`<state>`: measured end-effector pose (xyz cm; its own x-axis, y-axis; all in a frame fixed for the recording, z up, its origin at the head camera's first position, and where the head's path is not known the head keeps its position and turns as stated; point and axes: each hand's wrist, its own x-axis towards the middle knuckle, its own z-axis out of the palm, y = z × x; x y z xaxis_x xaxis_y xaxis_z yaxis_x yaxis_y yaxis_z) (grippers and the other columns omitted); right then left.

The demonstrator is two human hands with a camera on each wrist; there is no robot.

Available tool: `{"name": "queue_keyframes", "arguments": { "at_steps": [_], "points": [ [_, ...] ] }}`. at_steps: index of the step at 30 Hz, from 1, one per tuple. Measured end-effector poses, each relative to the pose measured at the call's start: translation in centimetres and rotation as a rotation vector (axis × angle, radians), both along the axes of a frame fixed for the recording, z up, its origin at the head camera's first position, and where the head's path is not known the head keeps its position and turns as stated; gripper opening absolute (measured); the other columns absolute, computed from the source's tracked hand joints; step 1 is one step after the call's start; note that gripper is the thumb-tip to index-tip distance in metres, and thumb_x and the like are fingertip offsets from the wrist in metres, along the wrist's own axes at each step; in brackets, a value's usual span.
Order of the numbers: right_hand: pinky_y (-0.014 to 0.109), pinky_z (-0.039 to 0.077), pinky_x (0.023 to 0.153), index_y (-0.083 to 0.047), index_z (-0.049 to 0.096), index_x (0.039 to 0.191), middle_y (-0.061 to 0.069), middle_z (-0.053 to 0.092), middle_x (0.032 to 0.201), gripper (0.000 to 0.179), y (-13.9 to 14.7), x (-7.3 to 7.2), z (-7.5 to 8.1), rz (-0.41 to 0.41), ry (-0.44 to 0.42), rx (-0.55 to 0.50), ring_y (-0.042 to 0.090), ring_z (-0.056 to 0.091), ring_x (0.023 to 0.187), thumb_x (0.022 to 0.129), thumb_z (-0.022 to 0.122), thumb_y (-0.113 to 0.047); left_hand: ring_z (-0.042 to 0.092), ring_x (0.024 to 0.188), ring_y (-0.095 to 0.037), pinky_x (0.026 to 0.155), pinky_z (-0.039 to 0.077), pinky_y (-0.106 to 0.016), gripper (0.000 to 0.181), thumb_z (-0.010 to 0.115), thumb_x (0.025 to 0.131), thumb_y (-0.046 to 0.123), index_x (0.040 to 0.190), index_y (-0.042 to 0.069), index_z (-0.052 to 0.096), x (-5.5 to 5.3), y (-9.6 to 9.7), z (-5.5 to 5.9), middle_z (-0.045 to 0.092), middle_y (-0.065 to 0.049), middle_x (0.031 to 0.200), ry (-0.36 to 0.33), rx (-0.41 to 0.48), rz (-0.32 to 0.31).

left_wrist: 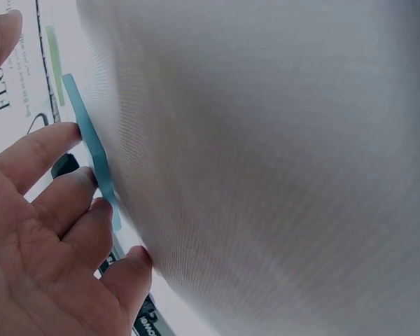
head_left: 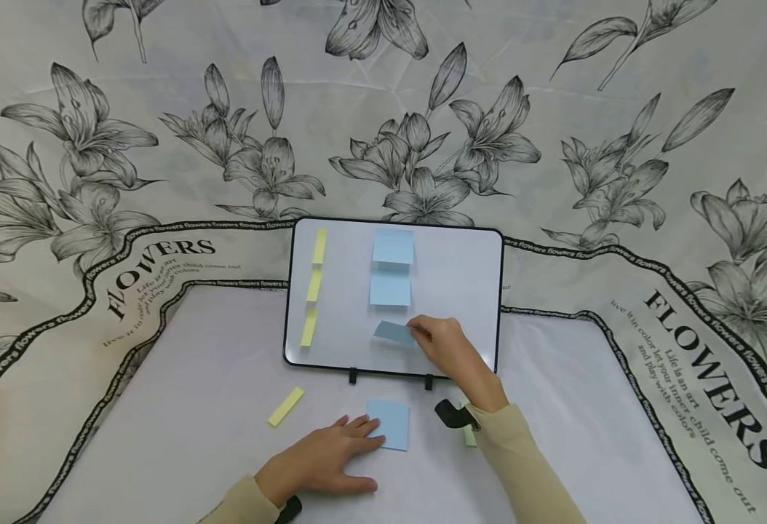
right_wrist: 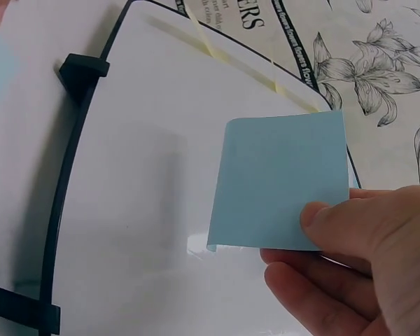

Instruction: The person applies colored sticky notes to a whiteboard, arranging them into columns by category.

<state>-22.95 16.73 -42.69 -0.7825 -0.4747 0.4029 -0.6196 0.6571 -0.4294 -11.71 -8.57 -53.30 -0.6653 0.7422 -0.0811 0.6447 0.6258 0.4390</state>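
Note:
My right hand pinches a single blue sticky note by one edge, thumb on one face and fingers behind, in front of the lower part of the whiteboard. Two other blue sticky notes hang one above the other higher on the board. On the table below, my left hand lies spread, palm down, its fingertips on the left edge of a blue sticky note pad. The left wrist view shows that pad edge-on, at the fingertips.
Several yellow sticky strips run down the board's left side. One yellow strip pad lies on the table, left of the blue pad. A yellow-green strip pad is partly hidden by my right wrist. Black feet support the board.

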Motion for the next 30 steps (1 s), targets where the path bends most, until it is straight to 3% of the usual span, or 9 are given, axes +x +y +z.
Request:
{"name": "queue_keyframes", "arguments": {
  "at_steps": [13,30],
  "points": [
    [0.035,0.062,0.07,0.003,0.075,0.112,0.017,0.079,0.102,0.018,-1.6,-1.0,1.0,-0.003,0.038,0.033,0.025,0.078,0.086,0.097,0.068,0.0,0.042,0.15,-0.026,0.12,0.037,-0.052,0.069,0.06,0.095,0.065,0.149,0.023,0.057,-0.1,-0.1,-0.1,0.045,-0.004,0.161,-0.012,0.016,0.003],
    [0.036,0.063,0.074,0.001,0.075,0.114,0.017,0.078,0.103,0.019,-2.8,-1.6,1.2,-0.057,0.14,0.18,0.027,0.077,0.09,0.098,0.065,0.001,0.04,0.152,-0.024,0.121,0.036,-0.052,0.069,0.059,0.095,0.066,0.15,0.024,0.056,-0.2,0.0,-0.1,0.044,-0.003,0.162,-0.041,0.005,0.002]
  ]
}}
